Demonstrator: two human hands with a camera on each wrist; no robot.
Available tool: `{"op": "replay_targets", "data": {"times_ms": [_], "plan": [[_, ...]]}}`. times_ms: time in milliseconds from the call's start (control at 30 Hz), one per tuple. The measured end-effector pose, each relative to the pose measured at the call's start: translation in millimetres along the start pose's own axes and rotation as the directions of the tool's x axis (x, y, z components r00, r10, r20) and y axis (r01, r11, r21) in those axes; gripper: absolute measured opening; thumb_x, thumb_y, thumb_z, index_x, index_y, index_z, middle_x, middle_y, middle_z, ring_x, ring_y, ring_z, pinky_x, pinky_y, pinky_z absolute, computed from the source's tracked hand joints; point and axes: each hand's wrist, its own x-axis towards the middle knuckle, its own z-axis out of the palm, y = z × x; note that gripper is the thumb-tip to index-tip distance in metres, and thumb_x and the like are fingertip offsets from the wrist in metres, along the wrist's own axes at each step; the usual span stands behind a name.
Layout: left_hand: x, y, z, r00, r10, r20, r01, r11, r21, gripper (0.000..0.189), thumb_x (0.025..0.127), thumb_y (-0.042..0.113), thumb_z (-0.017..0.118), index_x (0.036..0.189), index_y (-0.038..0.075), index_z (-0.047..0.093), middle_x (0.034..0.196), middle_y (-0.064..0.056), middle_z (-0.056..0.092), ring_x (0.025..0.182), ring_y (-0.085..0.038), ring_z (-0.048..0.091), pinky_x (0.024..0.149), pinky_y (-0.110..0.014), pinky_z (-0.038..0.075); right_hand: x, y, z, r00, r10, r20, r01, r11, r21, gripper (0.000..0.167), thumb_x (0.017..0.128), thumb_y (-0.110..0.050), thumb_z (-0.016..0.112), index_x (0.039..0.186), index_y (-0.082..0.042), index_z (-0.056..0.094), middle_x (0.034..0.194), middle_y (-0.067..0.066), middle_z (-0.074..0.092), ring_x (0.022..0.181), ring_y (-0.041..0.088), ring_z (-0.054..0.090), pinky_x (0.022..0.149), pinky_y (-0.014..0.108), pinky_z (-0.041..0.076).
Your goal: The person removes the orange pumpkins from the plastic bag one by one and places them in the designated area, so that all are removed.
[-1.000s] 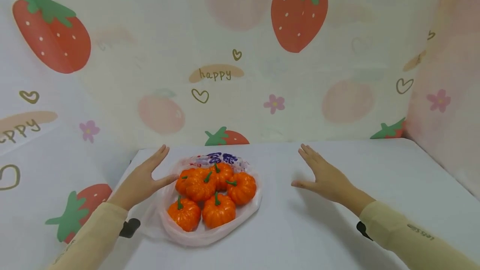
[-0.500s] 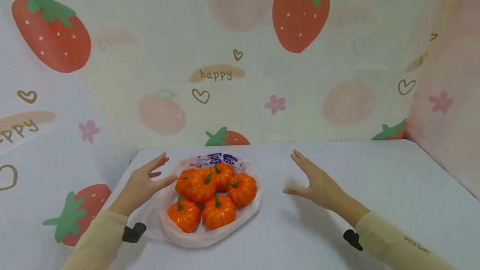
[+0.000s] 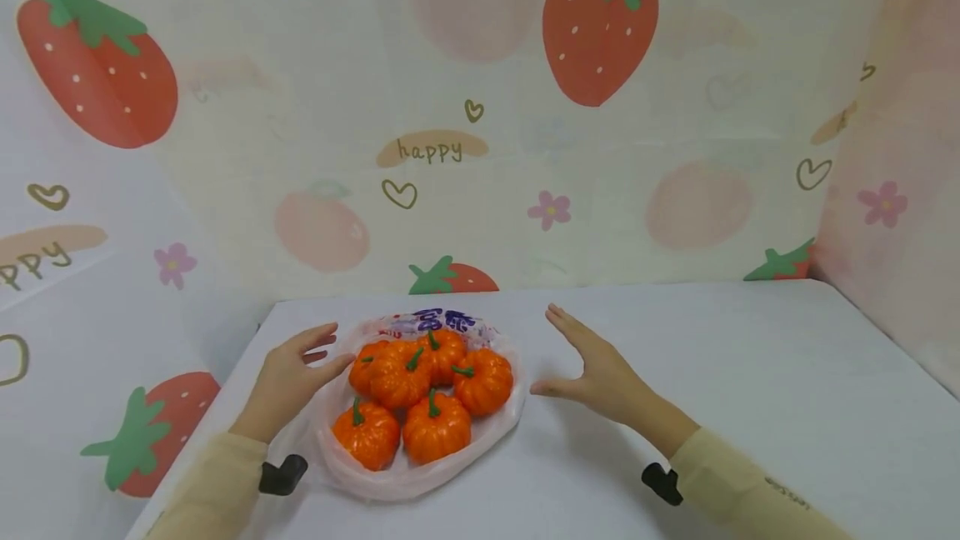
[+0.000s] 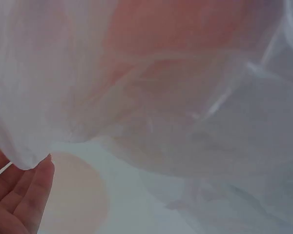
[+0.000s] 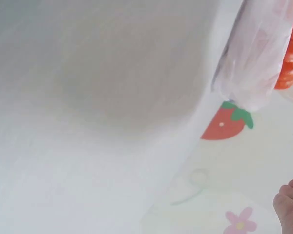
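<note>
A thin white plastic bag (image 3: pixel 390 486), its mouth rolled down, lies on the table with several small orange pumpkins in it, among them a front one (image 3: pixel 437 432) and a right one (image 3: pixel 483 382), all with green stems. My left hand (image 3: pixel 288 373) is at the bag's left side, fingers loosely bent and thumb toward the rear left pumpkin; whether it touches the bag I cannot tell. In the left wrist view the bag's film (image 4: pixel 151 97) fills most of the picture. To the right of the bag, my right hand (image 3: pixel 600 373) hovers with fingers extended, holding nothing.
The white table (image 3: pixel 712 373) ends at a back wall cloth (image 3: pixel 600 232) printed with strawberries, hearts and flowers. Similar cloth covers the left side, and a pinkish cloth hangs on the right. Dark wrist devices (image 3: pixel 283 475) sit under both forearms.
My right hand has moved left, closer to the bag. My left hand has lowered slightly and its fingers have bent more. The bag and pumpkins have stayed in place.
</note>
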Motion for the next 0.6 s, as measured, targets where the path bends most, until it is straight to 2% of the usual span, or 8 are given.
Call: {"op": "replay_targets", "data": {"times_ms": [200,367,600], "plan": [[-0.3,-1.2,4.8,0.998,-0.059,-0.018,0.058,0.997,-0.057,0.067,0.093,0.039,0.070,0.144,0.001,0.049,0.142,-0.024,0.055,0.124,-0.043,0.059,0.099,-0.046,0.051,0.4,-2,8,1.000,0.012,0.007,-0.012,1.000,0.016,0.094,0.077,-0.042,0.083,0.154,-0.013,0.037,0.162,0.007,0.033,0.147,0.037,0.034,0.113,0.060,0.035],[2.3,-2.9,10.0,0.997,-0.069,-0.035,0.066,0.994,-0.087,0.066,0.093,0.040,0.069,0.144,0.001,0.050,0.142,-0.022,0.056,0.124,-0.041,0.059,0.100,-0.046,0.051,1.2,-5,11,1.000,0.005,0.010,-0.005,1.000,0.013,0.092,0.078,-0.041,0.083,0.153,-0.012,0.039,0.160,0.008,0.037,0.146,0.037,0.036,0.113,0.059,0.035],[0.3,-4.4,13.7,0.990,-0.139,-0.029,0.136,0.988,-0.072,0.067,0.095,0.039,0.066,0.148,0.004,0.045,0.145,-0.021,0.054,0.133,-0.039,0.052,0.104,-0.047,0.047,6.2,-13,20,1.000,-0.002,0.019,0.001,0.998,0.066,0.088,0.078,-0.039,0.083,0.151,-0.011,0.043,0.155,0.010,0.044,0.143,0.037,0.041,0.112,0.057,0.038]]}}
